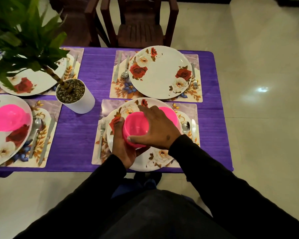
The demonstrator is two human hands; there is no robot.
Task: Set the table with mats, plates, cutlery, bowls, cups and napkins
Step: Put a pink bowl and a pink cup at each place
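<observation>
Purple-clothed table [86,128] on pale glossy floor tiles [257,49]; both hands, left [126,150] and right [155,128], grip a pink bowl [136,128], hiding another behind.

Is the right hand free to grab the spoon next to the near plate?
Probably not right now. The right hand is curled over a pink bowl that the left hand also holds. The spoon lies uncovered just right of the plate, so once the bowl is down, nothing blocks it.
</observation>
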